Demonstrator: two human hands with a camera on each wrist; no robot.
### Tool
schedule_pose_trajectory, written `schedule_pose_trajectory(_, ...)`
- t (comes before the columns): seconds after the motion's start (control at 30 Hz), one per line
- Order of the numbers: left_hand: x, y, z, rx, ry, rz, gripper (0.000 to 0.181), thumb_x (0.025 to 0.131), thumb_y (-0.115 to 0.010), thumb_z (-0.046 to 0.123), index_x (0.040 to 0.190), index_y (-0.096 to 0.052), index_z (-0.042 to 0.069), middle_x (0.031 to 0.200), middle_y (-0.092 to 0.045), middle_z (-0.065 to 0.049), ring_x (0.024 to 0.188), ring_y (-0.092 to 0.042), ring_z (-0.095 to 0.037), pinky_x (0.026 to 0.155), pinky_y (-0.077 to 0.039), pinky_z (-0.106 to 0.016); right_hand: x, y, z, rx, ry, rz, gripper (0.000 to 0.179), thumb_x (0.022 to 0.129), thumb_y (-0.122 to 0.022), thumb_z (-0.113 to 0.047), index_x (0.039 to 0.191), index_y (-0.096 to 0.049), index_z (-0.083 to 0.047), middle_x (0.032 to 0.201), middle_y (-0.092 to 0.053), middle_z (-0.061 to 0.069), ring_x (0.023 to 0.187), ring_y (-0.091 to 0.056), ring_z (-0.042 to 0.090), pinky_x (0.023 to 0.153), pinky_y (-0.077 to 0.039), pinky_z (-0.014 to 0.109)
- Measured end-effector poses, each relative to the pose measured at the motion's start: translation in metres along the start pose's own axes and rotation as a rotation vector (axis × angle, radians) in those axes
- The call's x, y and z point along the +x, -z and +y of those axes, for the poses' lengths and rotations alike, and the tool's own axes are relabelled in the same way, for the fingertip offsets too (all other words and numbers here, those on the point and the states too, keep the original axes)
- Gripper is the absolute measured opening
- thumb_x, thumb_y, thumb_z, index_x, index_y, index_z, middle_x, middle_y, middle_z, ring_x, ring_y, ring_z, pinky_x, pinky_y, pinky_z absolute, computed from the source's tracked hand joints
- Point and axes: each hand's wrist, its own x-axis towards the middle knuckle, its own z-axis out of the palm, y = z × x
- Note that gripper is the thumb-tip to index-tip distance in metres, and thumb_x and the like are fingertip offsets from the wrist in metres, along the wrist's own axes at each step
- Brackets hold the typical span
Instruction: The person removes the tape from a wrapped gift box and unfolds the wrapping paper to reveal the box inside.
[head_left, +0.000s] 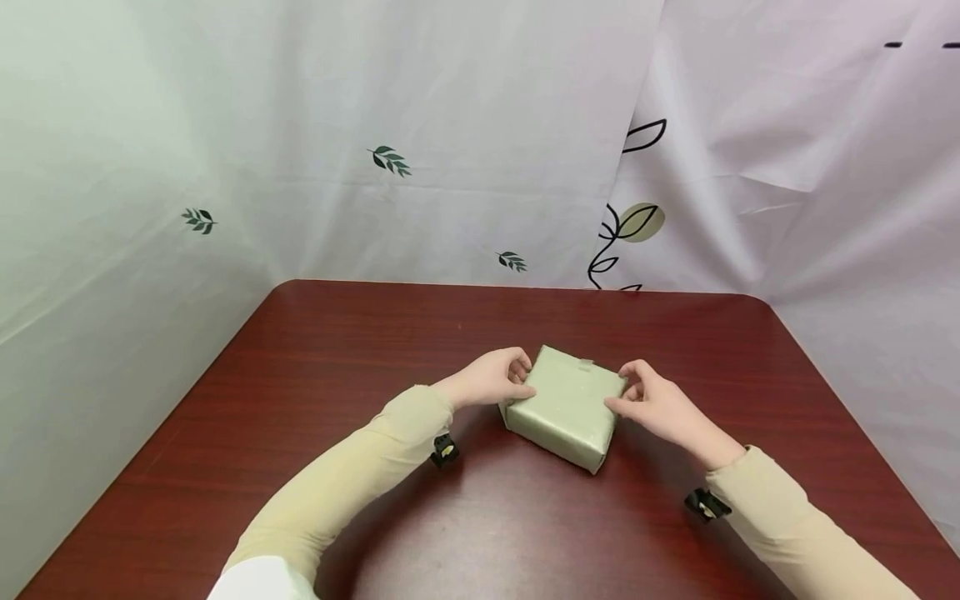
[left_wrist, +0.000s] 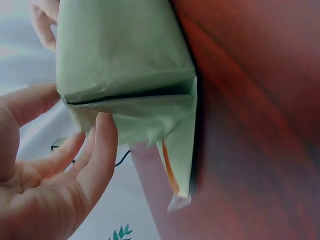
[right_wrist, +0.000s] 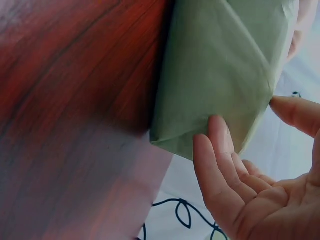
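Note:
A box wrapped in pale green paper lies at an angle on the table, with a small piece of tape at its far top edge. My left hand holds its left end, thumb on the top edge, fingers against the end paper. There, the left wrist view shows a crease gaping below the end's edge and a loose paper flap sticking out beside the table. At the opposite end, my right hand holds the box, thumb at the top edge and fingertips on the folded end paper.
The dark red wooden table extends around the box on all sides. White cloth with leaf prints hangs behind and beside it. A small black camera sits on each wrist, the left one close above the table.

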Motion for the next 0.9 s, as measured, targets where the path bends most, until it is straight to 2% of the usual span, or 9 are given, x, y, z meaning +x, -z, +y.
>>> schedule_pose_trajectory(0.13,-0.004,-0.005,0.0,-0.088,0.029,0.045,0.042,0.082,-0.072,0.012,0.116,-0.051,0.003,0.104,-0.058,-0.011,0.094,-0.059,-0.018,0.082,-0.048,-0.027,0.006,0.0,0.001,0.042,0.004,-0.006,0.051,0.087,-0.066,-0.025,0.124,-0.043,0.001,0.094,-0.064,0.012,0.083,-0.061,0.019,0.072,-0.047,0.032)
schedule_pose_trajectory(0.27,-0.007,-0.008,0.004,-0.146,0.053,0.062,0.053,0.082,-0.071,0.009,0.129,-0.046,0.006,0.11,-0.056,-0.014,0.097,-0.059,-0.021,0.079,-0.049,-0.029,0.012,0.001,0.001,0.207,-0.014,-0.038,0.05,0.092,-0.059,-0.02,0.129,-0.038,0.006,0.105,-0.061,0.022,0.089,-0.064,0.02,0.079,-0.053,0.035)
schedule_pose_trajectory(0.37,-0.008,-0.01,0.004,-0.2,0.049,0.062,0.052,0.081,-0.07,0.004,0.13,-0.05,0.007,0.109,-0.058,-0.016,0.097,-0.062,-0.022,0.073,-0.052,-0.027,0.017,0.002,0.002,0.338,-0.042,-0.067,0.045,0.099,-0.048,-0.018,0.13,-0.034,0.01,0.113,-0.057,0.029,0.091,-0.063,0.017,0.085,-0.053,0.037)
schedule_pose_trajectory(0.47,-0.008,-0.011,0.002,-0.288,0.066,0.057,0.048,0.08,-0.068,0.0,0.126,-0.054,0.005,0.103,-0.06,-0.016,0.083,-0.063,-0.017,0.065,-0.052,-0.025,0.023,0.003,0.003,0.429,-0.075,-0.082,0.045,0.103,-0.038,-0.022,0.131,-0.031,0.012,0.12,-0.052,0.033,0.093,-0.062,0.014,0.09,-0.051,0.039)
schedule_pose_trajectory(0.57,-0.007,-0.012,-0.001,-0.374,0.095,0.057,0.045,0.081,-0.067,-0.003,0.124,-0.054,0.002,0.096,-0.057,-0.012,0.068,-0.056,-0.011,0.061,-0.048,-0.025,0.029,0.003,0.003,0.471,-0.094,-0.086,0.048,0.103,-0.035,-0.026,0.132,-0.03,0.012,0.125,-0.049,0.034,0.1,-0.061,0.018,0.093,-0.049,0.04)
schedule_pose_trajectory(0.63,-0.007,-0.013,-0.002,-0.403,0.107,0.067,0.046,0.081,-0.067,-0.003,0.124,-0.053,0.002,0.095,-0.054,-0.011,0.066,-0.053,-0.011,0.059,-0.047,-0.024,0.031,0.002,0.003,0.475,-0.087,-0.083,0.048,0.102,-0.039,-0.025,0.132,-0.031,0.012,0.127,-0.048,0.034,0.106,-0.06,0.022,0.095,-0.048,0.039)
schedule_pose_trajectory(0.73,-0.006,-0.015,-0.004,-0.432,0.117,0.095,0.046,0.079,-0.069,-0.002,0.123,-0.054,0.002,0.097,-0.051,-0.011,0.072,-0.053,-0.012,0.058,-0.046,-0.023,0.033,0.0,0.005,0.436,-0.064,-0.067,0.046,0.099,-0.047,-0.022,0.129,-0.037,0.012,0.125,-0.049,0.031,0.109,-0.058,0.027,0.093,-0.049,0.038)
schedule_pose_trajectory(0.9,-0.005,-0.018,-0.006,-0.477,0.125,0.117,0.045,0.078,-0.069,-0.002,0.121,-0.055,0.003,0.097,-0.045,-0.01,0.069,-0.048,-0.012,0.055,-0.043,-0.022,0.035,-0.002,0.009,0.188,-0.032,0.031,0.039,0.09,-0.063,-0.025,0.115,-0.054,0.004,0.111,-0.062,0.02,0.097,-0.061,0.025,0.083,-0.049,0.034)
